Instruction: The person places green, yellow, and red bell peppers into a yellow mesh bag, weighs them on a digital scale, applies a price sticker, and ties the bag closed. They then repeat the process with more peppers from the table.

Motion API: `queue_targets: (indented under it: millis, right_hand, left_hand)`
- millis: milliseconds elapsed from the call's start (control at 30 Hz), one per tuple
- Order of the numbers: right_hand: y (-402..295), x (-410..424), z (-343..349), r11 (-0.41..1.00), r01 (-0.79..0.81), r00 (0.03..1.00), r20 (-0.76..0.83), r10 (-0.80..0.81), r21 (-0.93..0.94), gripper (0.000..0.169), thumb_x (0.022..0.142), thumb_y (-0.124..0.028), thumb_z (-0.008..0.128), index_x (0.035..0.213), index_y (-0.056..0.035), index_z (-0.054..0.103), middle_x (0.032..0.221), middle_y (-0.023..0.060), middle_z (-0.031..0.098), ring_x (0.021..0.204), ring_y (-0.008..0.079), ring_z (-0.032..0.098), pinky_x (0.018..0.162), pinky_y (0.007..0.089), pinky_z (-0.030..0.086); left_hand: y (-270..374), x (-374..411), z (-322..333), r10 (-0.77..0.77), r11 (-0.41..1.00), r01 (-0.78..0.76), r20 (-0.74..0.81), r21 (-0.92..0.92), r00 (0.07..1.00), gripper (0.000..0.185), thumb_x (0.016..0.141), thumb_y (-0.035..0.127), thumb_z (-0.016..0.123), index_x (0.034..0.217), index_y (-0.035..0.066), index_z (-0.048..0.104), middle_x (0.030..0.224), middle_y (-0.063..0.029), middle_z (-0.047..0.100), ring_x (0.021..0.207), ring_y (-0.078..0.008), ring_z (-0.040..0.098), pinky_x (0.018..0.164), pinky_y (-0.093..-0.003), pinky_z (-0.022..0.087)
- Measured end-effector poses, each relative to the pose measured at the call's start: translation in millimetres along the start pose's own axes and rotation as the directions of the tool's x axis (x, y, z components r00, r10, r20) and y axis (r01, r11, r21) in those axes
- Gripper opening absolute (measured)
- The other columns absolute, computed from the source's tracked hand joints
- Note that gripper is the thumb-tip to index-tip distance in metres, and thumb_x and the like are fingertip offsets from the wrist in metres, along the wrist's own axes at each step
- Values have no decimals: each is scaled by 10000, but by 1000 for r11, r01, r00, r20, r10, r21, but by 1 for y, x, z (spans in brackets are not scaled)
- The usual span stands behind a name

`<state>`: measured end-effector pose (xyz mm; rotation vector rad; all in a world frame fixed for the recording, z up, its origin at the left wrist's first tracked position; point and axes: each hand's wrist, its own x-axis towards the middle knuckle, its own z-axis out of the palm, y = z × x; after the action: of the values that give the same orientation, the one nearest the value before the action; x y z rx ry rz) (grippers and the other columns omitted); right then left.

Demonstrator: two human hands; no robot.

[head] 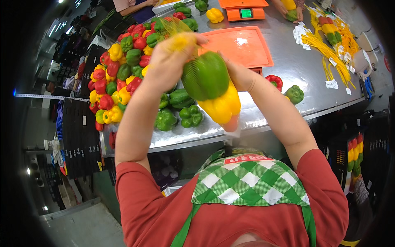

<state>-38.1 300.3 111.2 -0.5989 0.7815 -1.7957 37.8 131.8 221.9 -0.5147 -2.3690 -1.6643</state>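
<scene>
My left hand (172,57) grips the bunched top of a yellow mesh net bag (177,27), whose loose end is blurred above the knuckles. Inside the net a green bell pepper (206,75) sits over a yellow bell pepper (220,105). A blurred reddish pepper (231,123) shows at the bottom, with a white tag (233,133) by it. My right hand (237,74) holds the bag from the right, its fingers partly hidden behind the green pepper. The filled bag hangs tilted above the front edge of the metal table (250,117).
Loose bell peppers (123,71) heap up at the left. An orange scale tray (237,46) lies beyond my hands; another orange scale (245,12) stands farther back. Yellow nets with tags (321,46) lie right. Another person's hands (290,12) hold peppers. Crates (342,154) stand lower right.
</scene>
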Motion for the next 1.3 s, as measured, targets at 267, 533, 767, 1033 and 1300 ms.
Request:
queue_targets:
  millis: [267, 533, 767, 1033, 1300]
  right_hand:
    - [-13, -101, 61, 187, 317, 771, 139, -621, -930, 559, 909, -454, 568, 1241, -5, 544, 1096, 125, 595, 994, 248, 586, 913, 383, 430]
    - [-34, -114, 34, 645, 281, 631, -369, -682, -710, 307, 976, -226, 502, 1048, 42, 634, 746, 22, 595, 716, 93, 581, 674, 253, 467]
    - [-21, -21, -9, 457, 310, 651, -164, -741, -834, 394, 969, -305, 530, 1194, 15, 581, 1135, 103, 611, 1064, 169, 578, 912, 305, 453]
    - [23, -118, 58, 309, 563, 800, 412, -437, -766, 390, 842, -415, 634, 908, -31, 660, 883, 73, 657, 814, 290, 622, 749, 385, 482]
    - [11, -136, 50, 554, 311, 846, -41, -532, -772, 308, 956, -247, 544, 762, -11, 587, 707, 51, 588, 642, 115, 553, 594, 264, 439]
  left_hand:
    - [36, 5, -39, 173, 694, -177, 78, 698, 982, 212, 935, 131, 513, 1049, 24, 657, 789, -49, 593, 788, -167, 594, 704, -271, 448]
    - [48, 0, 2, 189, 284, -455, 416, 844, 889, 261, 710, 58, 633, 969, 69, 662, 833, -74, 583, 823, -277, 596, 700, -382, 491]
    - [35, 7, -16, 148, 410, -310, 272, 858, 951, 168, 779, 118, 614, 941, 90, 650, 854, -58, 611, 864, -279, 607, 720, -384, 496]
    - [25, -9, -23, 18, 646, -119, 140, 754, 990, 152, 813, 54, 580, 951, 42, 643, 877, -101, 618, 847, -307, 606, 725, -374, 494]
    - [30, -20, 3, 52, 601, -257, 284, 756, 957, 251, 720, -69, 537, 929, 23, 640, 844, -127, 606, 815, -311, 610, 729, -365, 494]
